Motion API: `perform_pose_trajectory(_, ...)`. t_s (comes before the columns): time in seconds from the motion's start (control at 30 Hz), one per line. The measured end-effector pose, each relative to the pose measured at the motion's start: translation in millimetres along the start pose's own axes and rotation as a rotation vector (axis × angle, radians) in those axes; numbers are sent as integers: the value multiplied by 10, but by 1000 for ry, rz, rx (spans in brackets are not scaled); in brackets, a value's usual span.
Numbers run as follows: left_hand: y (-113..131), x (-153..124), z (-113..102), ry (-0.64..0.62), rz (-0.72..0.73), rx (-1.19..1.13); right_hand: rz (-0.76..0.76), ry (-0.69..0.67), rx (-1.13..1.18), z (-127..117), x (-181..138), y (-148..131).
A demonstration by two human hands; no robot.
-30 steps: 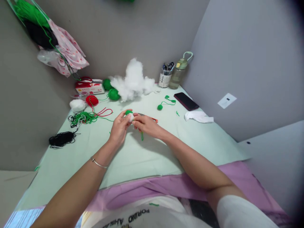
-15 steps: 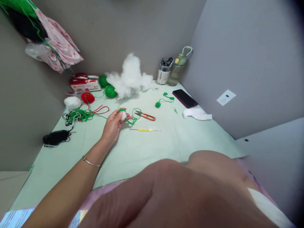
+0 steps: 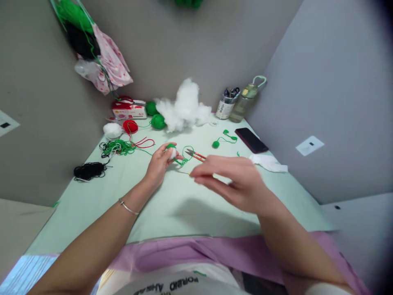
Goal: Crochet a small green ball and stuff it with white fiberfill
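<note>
Above the left middle of the table, my left hand (image 3: 159, 164) holds a small green crocheted piece (image 3: 171, 146). White stuffing (image 3: 172, 153) shows at its opening, and a loop of green yarn (image 3: 182, 162) trails from it to the right. My right hand (image 3: 231, 182), blurred, has its thumb and forefinger pinched at the yellow handle of a crochet hook. Only the thin metal shaft of the crochet hook (image 3: 183, 172) shows to the left of the fingertips; the hand hides the rest. Just beyond lie orange thread snips (image 3: 196, 155), partly covered by the right hand.
At the back are a heap of white stuffing (image 3: 187, 108), green yarn balls (image 3: 158, 121), a pen cup (image 3: 225, 107) and a bottle (image 3: 245, 102). A phone (image 3: 251, 140) and white cloth (image 3: 268, 162) lie right. Tangled green yarn (image 3: 119, 147) and black yarn (image 3: 89, 171) lie left.
My right arm, earlier blurred large across the foreground, has reached forward over the table to the crochet hook. The left hand keeps its hold. The whole view has shifted.
</note>
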State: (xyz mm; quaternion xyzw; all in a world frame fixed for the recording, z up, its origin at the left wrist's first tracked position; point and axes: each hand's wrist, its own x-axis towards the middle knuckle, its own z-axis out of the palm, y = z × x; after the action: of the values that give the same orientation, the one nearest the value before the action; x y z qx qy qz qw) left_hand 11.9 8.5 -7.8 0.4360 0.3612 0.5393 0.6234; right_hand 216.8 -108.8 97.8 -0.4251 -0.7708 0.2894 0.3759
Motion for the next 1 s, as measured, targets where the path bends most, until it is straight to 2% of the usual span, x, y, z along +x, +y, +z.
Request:
perform_pose_trajectory(0.07, 8, 1, -3, 9, 10, 1, -1, -157, -297, 37, 184, 269)
perform_pose_trajectory(0.17, 22, 0, -12, 15, 17, 7, 205, -426, -616, 189, 335, 673)
perform_pose_trajectory(0.27, 39, -1, -22, 8, 11, 22, 258, -432, -645, 349, 375, 879)
perform_pose_trajectory(0.37, 54, -8, -21, 8, 14, 43, 251, -454, -605, 413, 376, 902)
perform_pose_trajectory(0.67, 68, -38, 5, -1, 72, 120, 215, -525, -511, 234, 262, 801)
perform_pose_trajectory(0.93, 46, -62, 10, -75, 91, 212, 198, -558, -456, 315, 235, 743)
perform_pose_trajectory(1.0, 45, -75, 17, -93, 98, 248, 211, -539, -382, 298, 255, 731)
